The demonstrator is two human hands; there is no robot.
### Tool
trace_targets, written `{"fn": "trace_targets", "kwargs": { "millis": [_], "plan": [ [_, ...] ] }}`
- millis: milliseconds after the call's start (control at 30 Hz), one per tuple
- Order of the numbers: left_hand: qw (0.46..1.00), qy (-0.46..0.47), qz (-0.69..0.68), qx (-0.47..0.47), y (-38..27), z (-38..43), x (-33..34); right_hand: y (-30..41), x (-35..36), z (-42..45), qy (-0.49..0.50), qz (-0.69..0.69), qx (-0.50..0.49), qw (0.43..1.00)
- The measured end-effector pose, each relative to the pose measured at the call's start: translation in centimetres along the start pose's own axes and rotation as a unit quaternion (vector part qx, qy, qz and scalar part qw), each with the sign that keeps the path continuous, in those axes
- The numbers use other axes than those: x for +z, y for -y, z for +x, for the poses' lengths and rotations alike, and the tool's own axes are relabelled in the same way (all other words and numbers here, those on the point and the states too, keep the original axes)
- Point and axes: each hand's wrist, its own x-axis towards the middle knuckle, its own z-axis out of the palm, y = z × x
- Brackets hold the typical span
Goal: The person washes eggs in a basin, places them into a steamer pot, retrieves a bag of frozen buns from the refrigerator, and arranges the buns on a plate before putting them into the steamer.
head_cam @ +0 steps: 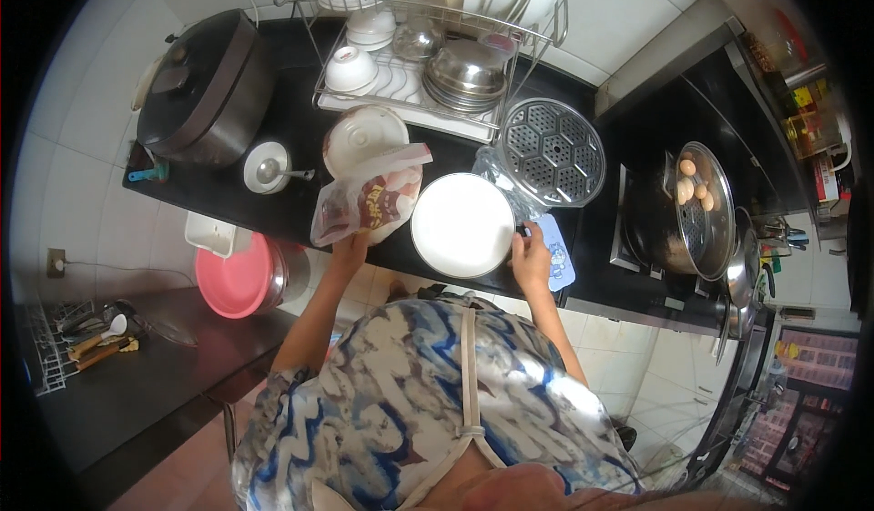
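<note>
My left hand (351, 251) grips the lower part of a clear plastic bag (372, 204) with red printing and writing. The bag tilts over the counter and has pale contents. My right hand (531, 258) has its thumb and fingers at the right rim of a round white dish (463, 224), where a small dark part shows between them. The inside of the dish looks plain white under glare. Behind the bag lies a round whitish lid or plate (365, 135), partly covered by it. A blue card or mat (558, 255) with a cartoon print lies beside my right hand.
A perforated steel steamer tray (554, 153) leans behind the dish. On the stove, a pan (707, 238) holds several eggs (687, 168). At left are a white bowl with a ladle (268, 168) and a large dark cooker (205, 94). A dish rack (410, 101) stands behind.
</note>
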Motion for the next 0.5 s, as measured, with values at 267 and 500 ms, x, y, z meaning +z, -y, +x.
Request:
{"fn": "trace_targets", "kwargs": {
  "millis": [267, 500],
  "plan": [
    [0.980, 0.107, -0.110, -0.131, -7.5, 0.4, -2.3, 7.4, -4.3, 0.4, 0.146, 0.168, -0.100, 0.970],
    [0.816, 0.352, -0.344, -0.303, -11.5, 2.3, 2.3, 4.6, -6.6, -0.4, 0.364, 0.350, 0.036, 0.862]
  ]
}}
